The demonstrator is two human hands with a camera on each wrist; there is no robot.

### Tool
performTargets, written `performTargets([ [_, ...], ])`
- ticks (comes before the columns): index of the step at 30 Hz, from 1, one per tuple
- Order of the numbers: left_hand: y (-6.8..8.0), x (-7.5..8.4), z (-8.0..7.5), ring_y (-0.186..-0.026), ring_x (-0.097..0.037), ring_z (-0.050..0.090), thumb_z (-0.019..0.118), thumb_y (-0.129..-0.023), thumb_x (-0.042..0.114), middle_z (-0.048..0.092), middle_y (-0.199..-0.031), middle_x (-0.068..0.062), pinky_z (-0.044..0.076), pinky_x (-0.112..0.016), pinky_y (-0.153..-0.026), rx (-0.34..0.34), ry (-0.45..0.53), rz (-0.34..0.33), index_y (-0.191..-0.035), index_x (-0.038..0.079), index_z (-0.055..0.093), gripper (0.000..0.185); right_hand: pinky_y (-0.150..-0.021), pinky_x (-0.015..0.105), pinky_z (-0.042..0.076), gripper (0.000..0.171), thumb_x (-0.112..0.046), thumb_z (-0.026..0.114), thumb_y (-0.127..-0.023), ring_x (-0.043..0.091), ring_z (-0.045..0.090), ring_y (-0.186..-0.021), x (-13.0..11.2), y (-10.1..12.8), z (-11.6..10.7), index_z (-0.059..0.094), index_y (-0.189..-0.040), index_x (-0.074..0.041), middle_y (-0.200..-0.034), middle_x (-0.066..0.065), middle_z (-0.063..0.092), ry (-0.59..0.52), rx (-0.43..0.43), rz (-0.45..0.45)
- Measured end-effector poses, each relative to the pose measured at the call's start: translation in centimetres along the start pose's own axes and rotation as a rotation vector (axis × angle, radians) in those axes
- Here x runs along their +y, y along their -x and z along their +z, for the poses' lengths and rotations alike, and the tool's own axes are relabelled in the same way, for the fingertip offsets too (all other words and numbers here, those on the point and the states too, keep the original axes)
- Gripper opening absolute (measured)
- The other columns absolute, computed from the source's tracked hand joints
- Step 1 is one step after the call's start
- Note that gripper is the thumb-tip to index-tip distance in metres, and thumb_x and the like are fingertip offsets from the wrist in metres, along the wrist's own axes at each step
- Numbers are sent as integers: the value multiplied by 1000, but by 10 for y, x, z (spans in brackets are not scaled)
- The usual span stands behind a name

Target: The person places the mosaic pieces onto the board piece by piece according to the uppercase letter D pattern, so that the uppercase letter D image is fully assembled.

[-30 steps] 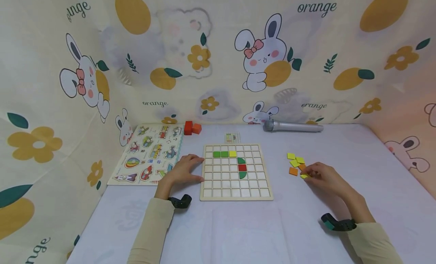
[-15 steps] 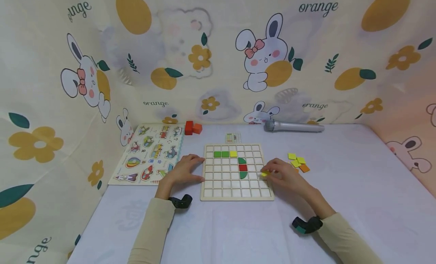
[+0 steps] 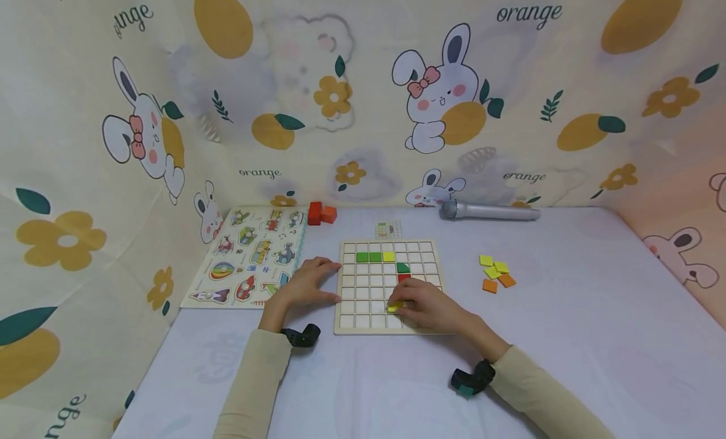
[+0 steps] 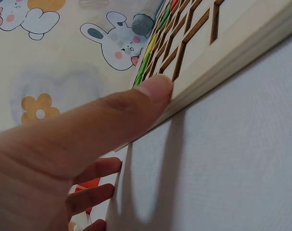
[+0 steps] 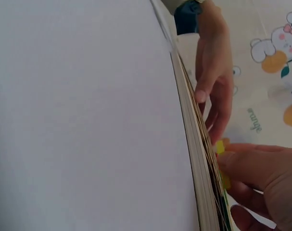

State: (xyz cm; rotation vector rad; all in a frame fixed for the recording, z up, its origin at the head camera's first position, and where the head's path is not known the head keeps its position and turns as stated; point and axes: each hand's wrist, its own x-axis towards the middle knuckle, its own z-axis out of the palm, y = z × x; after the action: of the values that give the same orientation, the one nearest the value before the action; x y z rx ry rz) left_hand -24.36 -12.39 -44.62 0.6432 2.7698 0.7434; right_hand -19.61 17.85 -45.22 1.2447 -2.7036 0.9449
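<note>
Tile (image 3: 395,306), a thin yellow square, was pinched in the fingertips of the right hand (image 3: 426,307) and held low over the board (image 3: 363,300), at about 6 o'clock of its grid, apparently so it could be lined up with a cell. The wooden board was steadied at its 9 o'clock edge by the left hand (image 3: 306,285), fingers straight, thumb pressed to the rim. Spare flat tiles (image 3: 495,272) lay well apart at 3 o'clock.
</note>
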Motion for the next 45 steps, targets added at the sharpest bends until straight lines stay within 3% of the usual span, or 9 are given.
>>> performTargets([
  [7, 0, 1, -1, -130, -27, 34, 76, -75, 41, 41, -140, -7, 32, -48, -107, 0, -14, 11, -138, 19, 46, 73, -79, 24, 49, 11, -15, 71, -83, 5, 52, -93, 1, -1, 2, 70, -93, -19, -99, -11, 59, 60, -10, 0],
  [21, 1, 0, 0, -130, -27, 33, 75, -75, 42, 41, -140, -7, 33, -48, -105, 1, -14, 10, -139, 19, 45, 74, -75, 22, 48, 10, -16, 72, -82, 4, 51, -89, 6, -5, 5, 71, -91, -21, -94, -11, 58, 45, 44, -54],
  [24, 1, 0, -1, -130, -27, 33, 75, -75, 42, 41, -140, -7, 33, -49, -105, 1, -13, 10, -139, 19, 45, 74, -77, 24, 48, 11, -16, 71, -83, 4, 52, -91, 5, -5, 4, 70, -93, -21, -96, -11, 59, 59, 43, -31],
  [29, 0, 0, -1, -131, -27, 33, 75, -75, 41, 41, -140, -7, 33, -48, -106, -1, -13, 7, -139, 19, 45, 74, -83, 29, 47, 14, -17, 67, -86, 7, 51, -97, 6, 1, -7, 68, -100, -19, -101, -11, 58, 44, 43, 80],
  [34, 2, 2, -2, -131, -27, 32, 76, -75, 40, 40, -140, -7, 32, -49, -106, -4, -8, -2, -139, 19, 45, 74, -78, 30, 51, 18, -13, 70, -84, 11, 53, -93, 19, 14, -26, 69, -102, -14, -102, -5, 59, 21, 115, 121],
  [40, 3, 4, -2, -131, -28, 31, 76, -75, 40, 39, -141, -8, 32, -50, -106, -8, 3, -9, -139, 18, 45, 74, -73, 30, 50, 20, -9, 72, -81, 14, 54, -87, 39, 42, -48, 69, -100, -12, -102, -4, 60, 94, 221, 191],
  [45, 2, 4, -1, -132, -28, 30, 76, -75, 41, 38, -142, -9, 31, -51, -106, -7, -2, -13, -139, 19, 45, 74, -66, 28, 49, 22, -1, 74, -76, 17, 54, -82, 51, 66, -63, 69, -97, -9, -96, 0, 62, 150, 318, 192],
])
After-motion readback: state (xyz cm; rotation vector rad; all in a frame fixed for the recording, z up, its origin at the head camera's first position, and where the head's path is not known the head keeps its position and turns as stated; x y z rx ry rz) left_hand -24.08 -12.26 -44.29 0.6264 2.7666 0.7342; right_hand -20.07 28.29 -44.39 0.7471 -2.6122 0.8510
